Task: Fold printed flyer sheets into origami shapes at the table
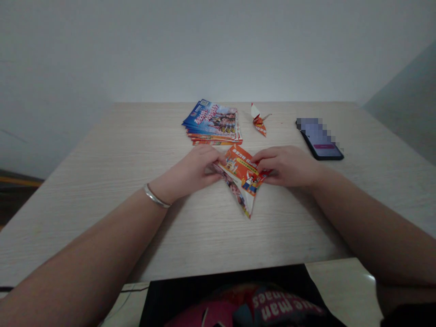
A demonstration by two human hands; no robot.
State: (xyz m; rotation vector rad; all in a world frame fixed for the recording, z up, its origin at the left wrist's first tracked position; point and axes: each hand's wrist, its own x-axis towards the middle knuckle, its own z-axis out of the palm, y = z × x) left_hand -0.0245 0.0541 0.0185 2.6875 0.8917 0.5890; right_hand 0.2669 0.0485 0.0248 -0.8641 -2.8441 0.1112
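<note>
Between my hands, just above or on the table, is a folded paper leaflet (242, 169), orange with printed cartoon figures and a pale tip that points toward me. My left hand (199, 167) pinches its left corner between thumb and fingers; a silver bangle circles that wrist. On the opposite side, my right hand (286, 167) grips the right corner, with some red paper showing at the fingertips. Parts of both corners are hidden by the fingers. Beyond the leaflet stands a small folded paper crane (259, 121) in orange, red and white.
A fanned stack of blue and orange leaflets (213, 120) lies behind my left hand. A phone (320, 138) with a lit screen rests at the right. The pale wooden table (112, 150) meets a wall at its far edge. A dark cable (134, 289) runs near my lap.
</note>
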